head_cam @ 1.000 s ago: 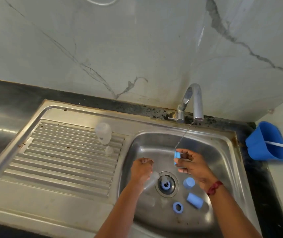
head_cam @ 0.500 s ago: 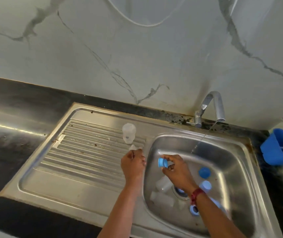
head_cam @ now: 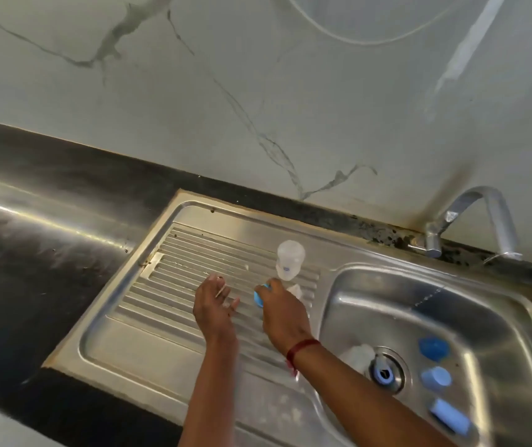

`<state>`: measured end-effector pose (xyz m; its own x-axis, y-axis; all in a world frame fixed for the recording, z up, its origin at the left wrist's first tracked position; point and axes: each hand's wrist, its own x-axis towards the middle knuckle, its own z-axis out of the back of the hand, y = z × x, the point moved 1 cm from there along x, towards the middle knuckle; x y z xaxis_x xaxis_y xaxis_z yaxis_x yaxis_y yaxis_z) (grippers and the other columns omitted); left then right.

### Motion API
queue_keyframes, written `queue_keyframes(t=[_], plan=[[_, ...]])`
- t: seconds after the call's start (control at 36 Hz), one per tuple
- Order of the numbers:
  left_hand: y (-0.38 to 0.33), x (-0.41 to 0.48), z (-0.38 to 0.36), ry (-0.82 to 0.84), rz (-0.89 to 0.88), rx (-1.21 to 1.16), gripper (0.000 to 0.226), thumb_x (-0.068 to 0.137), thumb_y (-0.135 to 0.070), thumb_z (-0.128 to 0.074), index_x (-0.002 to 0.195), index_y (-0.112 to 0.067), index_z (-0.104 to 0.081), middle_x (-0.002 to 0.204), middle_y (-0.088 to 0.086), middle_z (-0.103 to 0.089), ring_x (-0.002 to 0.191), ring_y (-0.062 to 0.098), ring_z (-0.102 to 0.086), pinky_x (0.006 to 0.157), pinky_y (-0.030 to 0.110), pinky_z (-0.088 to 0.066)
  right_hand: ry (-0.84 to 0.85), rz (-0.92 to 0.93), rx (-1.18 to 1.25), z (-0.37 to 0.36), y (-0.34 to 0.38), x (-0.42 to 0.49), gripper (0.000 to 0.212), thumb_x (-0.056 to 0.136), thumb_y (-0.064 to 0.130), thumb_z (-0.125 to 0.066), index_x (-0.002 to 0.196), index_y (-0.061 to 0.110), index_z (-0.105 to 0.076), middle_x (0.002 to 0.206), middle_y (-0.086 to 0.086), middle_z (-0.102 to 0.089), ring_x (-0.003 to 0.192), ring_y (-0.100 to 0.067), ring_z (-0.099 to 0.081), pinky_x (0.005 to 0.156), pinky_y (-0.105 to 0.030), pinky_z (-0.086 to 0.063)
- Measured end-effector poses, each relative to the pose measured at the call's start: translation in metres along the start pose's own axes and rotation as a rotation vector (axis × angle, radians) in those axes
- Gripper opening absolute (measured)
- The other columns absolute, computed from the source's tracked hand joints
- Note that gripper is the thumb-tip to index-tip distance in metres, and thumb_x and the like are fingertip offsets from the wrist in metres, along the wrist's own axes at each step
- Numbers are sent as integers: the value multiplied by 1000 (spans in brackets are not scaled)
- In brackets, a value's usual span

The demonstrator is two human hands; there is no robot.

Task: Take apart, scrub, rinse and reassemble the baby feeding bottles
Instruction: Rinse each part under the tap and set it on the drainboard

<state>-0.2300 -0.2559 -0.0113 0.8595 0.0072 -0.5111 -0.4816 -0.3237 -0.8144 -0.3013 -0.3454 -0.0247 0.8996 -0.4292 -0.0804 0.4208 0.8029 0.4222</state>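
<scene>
While both hands were out over the ribbed draining board [head_cam: 174, 285], the left hand [head_cam: 216, 306] was just loose, fingers spread and fairly straight with nothing in them. Couldn't tell whether the fingertips actually touched the steel. The right hand [head_cam: 285, 312] had its fingers curled round a small blue bottle piece [head_cam: 259, 294], which stuck out on the thumb side, in the gap between the two hands. Ring or cap, too blurry to say.

Just past the right fingertips a clear bottle [head_cam: 290, 262] stood mouth-down on the ridges. A small clear bit [head_cam: 296, 290] lay right beside the knuckles, between them and that bottle; couldn't make out what it was. A red thread band [head_cam: 301, 347] sat on the right wrist.

Everything else was off to the right of the right hand, down in the sink bowl [head_cam: 387, 301]. A second clear bottle [head_cam: 356, 354] lay on its side next to the drain [head_cam: 397, 359], with a blue ring [head_cam: 384, 377] sitting in the drain itself. Further right were three more blue parts in a loose row: a round cap [head_cam: 434, 348], a smaller cap [head_cam: 436, 378] and a tube-shaped piece [head_cam: 450, 416] on its side.

The tap [head_cam: 471, 221] was at the back right, well away from both hands. Black counter [head_cam: 48, 253] ran off to the left of the left hand, with a marble-look wall [head_cam: 258, 108] behind it all.
</scene>
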Motion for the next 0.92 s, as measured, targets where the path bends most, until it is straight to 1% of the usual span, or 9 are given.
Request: queue_keyframes(t=[0.08,0.17,0.25,0.36,0.47,0.58,0.67,0.75,0.92], plan=[[0,6,4,-16,-13,-1,26,98,-26,-55,116,-12,-66,107,6,-67,105,26,-64,88,46,-53,-22,-19,-44,-11,2,13,33,88,-3,-49,116,12,-58,124,-11,-53,92,-30,-63,69,-37,-54],[0,8,6,-41,-23,-1,31,97,-28,-57,121,-8,-65,107,7,-68,102,25,-65,84,43,-54,-36,-44,-74,-18,1,21,29,90,-3,-52,115,11,-59,122,-10,-55,89,-27,-64,67,-35,-55],[0,8,5,-54,-27,7,33,96,-28,-58,122,-8,-64,111,10,-69,102,25,-65,82,41,-53,-50,-49,-93,-18,3,26,24,89,-4,-53,107,11,-58,116,-8,-55,84,-26,-61,61,-33,-50],[1,4,4,-41,-44,41,31,97,-26,-56,121,-9,-64,113,12,-70,105,26,-65,84,43,-53,-71,-55,-100,-18,3,28,30,85,-8,-57,109,9,-60,120,-11,-57,82,-29,-65,58,-32,-45],[1,-4,0,-25,-59,78,25,98,-26,-55,115,-12,-66,110,12,-70,102,25,-65,82,42,-53,-123,-7,-96,-17,1,20,34,84,-8,-61,115,8,-62,130,-12,-57,82,-30,-68,61,-35,-56],[2,-18,-6,18,-123,123,20,100,-26,-52,109,-14,-66,96,10,-70,89,22,-66,74,37,-53,-235,31,-54,-4,-3,-2,43,79,-8,-69,118,9,-64,118,-8,-65,81,-28,-69,59,-36,-59],[1,-31,-15,96,-140,127,17,98,-17,-54,95,-7,-68,80,11,-67,69,17,-64,61,31,-48,-346,49,-37,9,-16,-21,42,66,-11,-73,101,12,-70,100,-5,-68,63,-23,-66,46,-27,-50],[8,-50,-29,249,-112,146,15,96,-8,-54,87,-2,-65,70,12,-62,56,14,-58,52,27,-42,-465,9,-11,19,-40,-45,37,65,-12,-75,93,12,-71,94,-4,-69,56,-20,-63,43,-25,-47],[51,-97,-57,559,-7,369,12,95,-14,-59,88,-6,-64,73,8,-66,63,17,-60,55,25,-49,-516,-181,-21,32,-105,-92,31,64,-10,-75,86,11,-70,84,-9,-67,53,-28,-62,43,-29,-47]])
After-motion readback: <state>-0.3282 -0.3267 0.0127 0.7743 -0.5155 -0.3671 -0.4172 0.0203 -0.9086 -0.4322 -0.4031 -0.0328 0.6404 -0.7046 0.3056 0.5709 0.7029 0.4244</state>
